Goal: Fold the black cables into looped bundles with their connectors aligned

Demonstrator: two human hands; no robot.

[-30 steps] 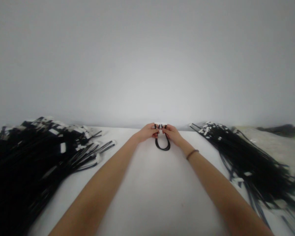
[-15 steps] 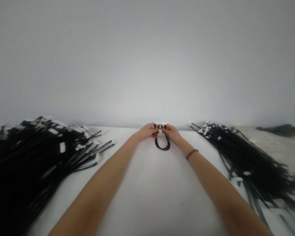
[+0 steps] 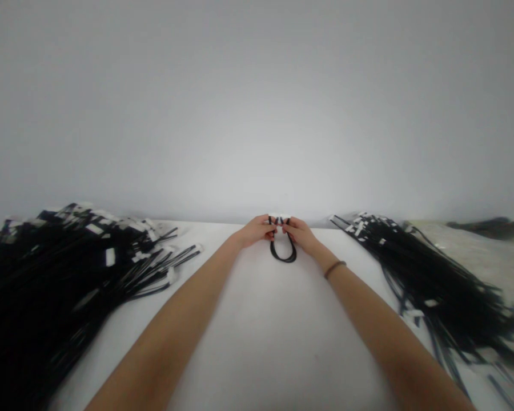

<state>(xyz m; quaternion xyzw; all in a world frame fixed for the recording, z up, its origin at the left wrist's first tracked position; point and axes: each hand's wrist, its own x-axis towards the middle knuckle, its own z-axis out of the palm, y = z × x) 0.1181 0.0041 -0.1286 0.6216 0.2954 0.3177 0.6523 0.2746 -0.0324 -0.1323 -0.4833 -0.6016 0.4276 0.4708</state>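
A black cable (image 3: 285,260) with white ends hangs in a U-shaped loop between my hands, near the far edge of the white table. My left hand (image 3: 257,229) is closed on the cable's left end, fingers pinched together. On the other side, my right hand (image 3: 300,233) pinches the right end. The white pieces at the top of the loop sit close together between my fingertips; whether they touch is too small to tell. A dark band circles my right wrist.
To the left lies a large heap of black cables (image 3: 47,274) with white ends, some sticking out toward the middle. A second bundle of black cables (image 3: 437,285) lies at the right, beside a clear plastic bag (image 3: 466,251). Behind the table (image 3: 278,331) rises a pale wall (image 3: 257,114).
Almost nothing differs. Both hands keep their hold on the cable in the same place, and the view has shifted only very slightly.
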